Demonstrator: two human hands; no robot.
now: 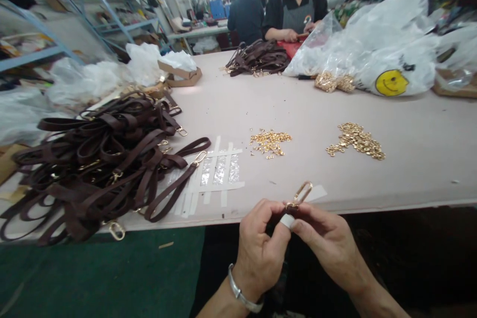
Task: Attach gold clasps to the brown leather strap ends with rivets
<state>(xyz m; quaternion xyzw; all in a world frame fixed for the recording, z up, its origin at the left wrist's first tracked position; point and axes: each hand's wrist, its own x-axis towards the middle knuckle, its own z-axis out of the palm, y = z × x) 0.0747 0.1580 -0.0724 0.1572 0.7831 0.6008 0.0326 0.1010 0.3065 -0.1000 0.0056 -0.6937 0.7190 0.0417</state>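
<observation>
Both hands meet just past the table's front edge, pinched together on the end of a dark brown strap (290, 209). An elongated gold clasp (303, 191) sticks up from that end, above the fingertips. My left hand (263, 248) is closed on the strap, with white tape round its thumb and a silver bangle at the wrist. My right hand (331, 243) grips the same strap end from the other side, thumb and fingers together. The fingers hide most of the strap. A pile of brown straps with gold clasps (112, 159) lies to the left.
Small gold fittings (270, 142) and gold rings (356, 140) lie in heaps on the table (238, 104). Tape strips (221, 174) hold clear plastic down beside the straps. Farther back are more straps (259, 57), plastic bags (387, 44) and a person (294, 10) working across the table.
</observation>
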